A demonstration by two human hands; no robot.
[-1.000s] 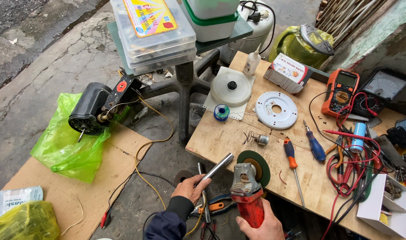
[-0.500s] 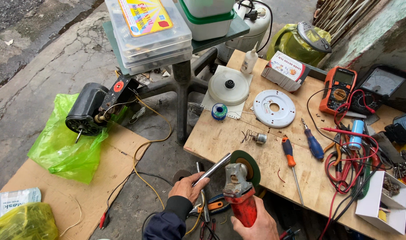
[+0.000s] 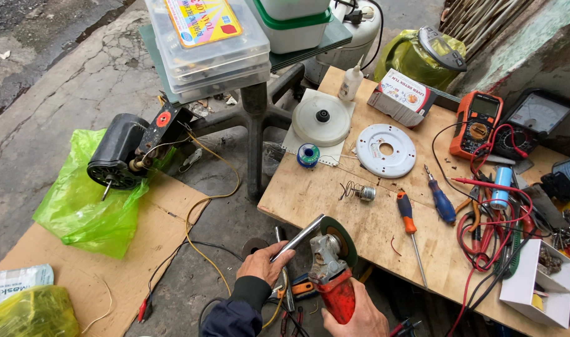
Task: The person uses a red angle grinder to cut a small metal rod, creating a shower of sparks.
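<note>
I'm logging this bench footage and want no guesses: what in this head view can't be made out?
- Right hand: cut off by the bottom edge; its grip on the red angle grinder is only partly seen.
- Grinder disc: partly hidden by the guard and grinder head, so contact with the metal rod is unclear.
- Left hand: fingers curl under the rod, hidden.
- White box: contents too small.

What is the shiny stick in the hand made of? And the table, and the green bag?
The rod in the left hand looks like bare metal: grey with bright glints. The table looks like unfinished plywood: pale, matte, scuffed. The green bag looks like thin plastic: see-through, crinkled.
</note>
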